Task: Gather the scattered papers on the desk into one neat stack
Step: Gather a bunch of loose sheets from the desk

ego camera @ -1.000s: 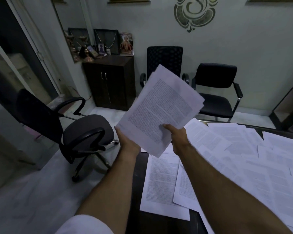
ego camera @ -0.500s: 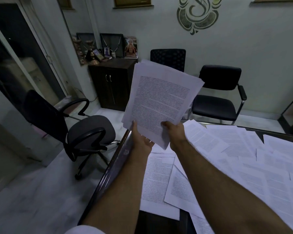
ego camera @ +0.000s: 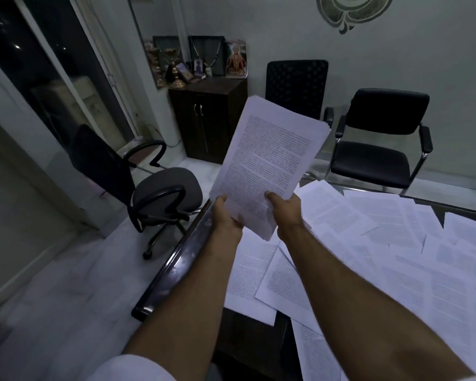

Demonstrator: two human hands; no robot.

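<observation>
A dim office, its dark desk [ego camera: 173,273] strewn with loose printed sheets [ego camera: 396,265], frames the gathered stack of papers [ego camera: 270,158], raised tilted above the desk's near-left corner. The left hand [ego camera: 226,215] and right hand [ego camera: 285,210] both pinch its lower edge, thumbs on the printed face. Light, floppy and prone to slipping apart, it is probably best held firmly at both lower corners.

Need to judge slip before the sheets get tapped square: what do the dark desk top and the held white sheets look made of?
Dark desk top: looks like glossy glass or polished laminate; its rounded edge throws bright reflections. I cannot tell which. Held stack of white printed sheets: plain matte office paper, thin and slightly fanned at the edges, gripped at its lower end by the left hand and right hand.
</observation>
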